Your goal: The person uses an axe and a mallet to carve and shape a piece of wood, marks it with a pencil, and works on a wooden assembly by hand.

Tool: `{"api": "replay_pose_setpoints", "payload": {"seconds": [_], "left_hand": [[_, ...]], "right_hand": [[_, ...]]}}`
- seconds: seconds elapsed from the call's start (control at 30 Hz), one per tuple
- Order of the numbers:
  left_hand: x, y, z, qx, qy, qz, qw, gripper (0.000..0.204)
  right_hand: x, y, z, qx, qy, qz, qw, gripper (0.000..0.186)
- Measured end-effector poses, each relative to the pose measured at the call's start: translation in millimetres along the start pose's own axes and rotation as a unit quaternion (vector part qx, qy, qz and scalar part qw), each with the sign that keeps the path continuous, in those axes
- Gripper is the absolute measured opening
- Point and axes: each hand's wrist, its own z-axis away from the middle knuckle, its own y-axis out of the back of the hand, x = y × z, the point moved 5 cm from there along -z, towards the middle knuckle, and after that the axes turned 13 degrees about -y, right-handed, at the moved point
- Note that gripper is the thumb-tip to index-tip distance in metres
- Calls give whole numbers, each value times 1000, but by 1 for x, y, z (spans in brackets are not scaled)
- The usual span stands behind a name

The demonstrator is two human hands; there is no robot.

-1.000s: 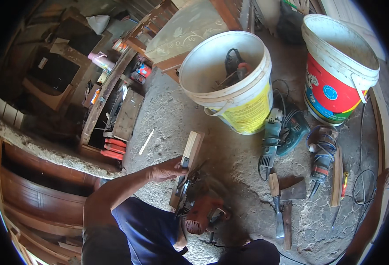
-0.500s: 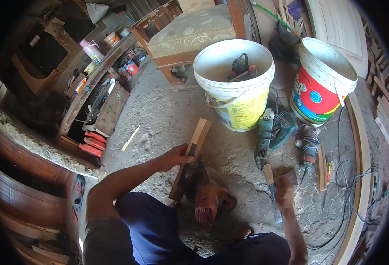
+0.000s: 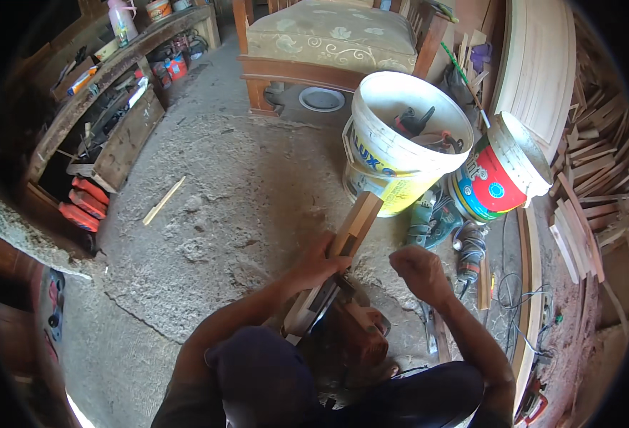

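Observation:
My left hand (image 3: 313,267) grips a strip of wood (image 3: 361,222) that has a dark slot cut into it, its upper end pointing away from me toward the bucket. The strip slants over a red corded power tool (image 3: 366,335), partly hidden in shadow between my legs. My right hand (image 3: 423,277) is raised to the right of the strip, apart from it, with fingers curled closed; what they hold, if anything, is hidden. Below this hand, a narrow long tool (image 3: 428,328) lies on the floor.
A white bucket (image 3: 371,135) with tools inside stands ahead, beside a red-labelled bucket (image 3: 493,178). A green angle grinder (image 3: 421,221) and another corded tool (image 3: 470,250) lie before them. Behind is a cushioned chair (image 3: 328,43); wood offcuts (image 3: 592,164) pile at right.
My view has shifted. The left hand still holds the wood strip. My right hand has come up from beside the tools on the floor and closer to the strip.

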Motion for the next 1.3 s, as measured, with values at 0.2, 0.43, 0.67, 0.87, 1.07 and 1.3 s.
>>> {"api": "replay_pose_setpoints", "payload": {"seconds": [0.2,0.43,0.67,0.87,1.07,1.3], "left_hand": [[11,-5,-3,7,-12,9,1000,41],[-3,-2,-2,18,-47,3,999,45],[14,1,-2,-16,-18,-42,999,45],[20,5,-1,-15,17,-17,1000,46],[20,5,-1,1,8,-36,999,41],[23,3,-1,-13,43,-19,999,44]], "right_hand": [[-59,4,-37,-62,-106,-44,991,20],[-68,-37,-35,-11,-129,-84,988,20],[-42,-56,-15,93,-256,-270,924,20],[-39,-64,-12,85,-240,-258,932,20],[-46,-61,-16,81,-229,-215,946,20],[-44,-61,-17,97,-224,-163,956,20]]}}
